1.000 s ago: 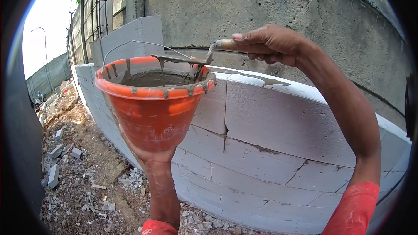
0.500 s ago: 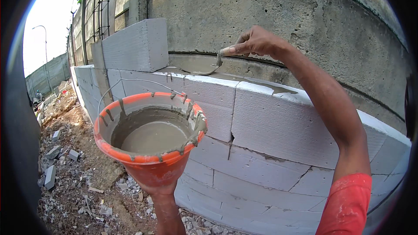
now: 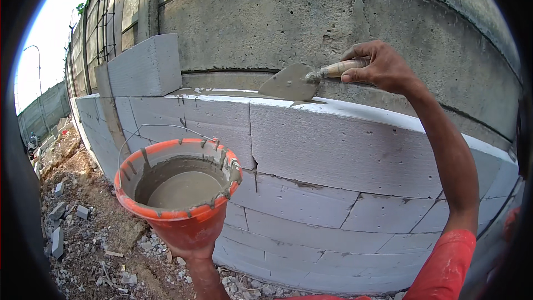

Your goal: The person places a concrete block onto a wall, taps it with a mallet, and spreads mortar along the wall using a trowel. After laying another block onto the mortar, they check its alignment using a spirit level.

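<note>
Fingers of left hand (image 3: 192, 251) mostly hidden beneath 1 orange bucket (image 3: 183, 225); spread or pressed together, cannot tell. Bucket rests on that hand, wire handle (image 3: 152, 125) arched above rim, wet grey mortar (image 3: 186, 190) inside, drips down inner wall. Rightward: white block wall (image 3: 344, 144), mortar smeared along top course. 1 pointing trowel (image 3: 293, 82), coated blade tilted, lower edge at wall top. Right hand (image 3: 383, 66): thumb and fingers pinching trowel's handle.

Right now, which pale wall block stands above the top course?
The one left of the trowel. It alone rises above the white wall's long top edge; the other blocks sit in courses below.
</note>
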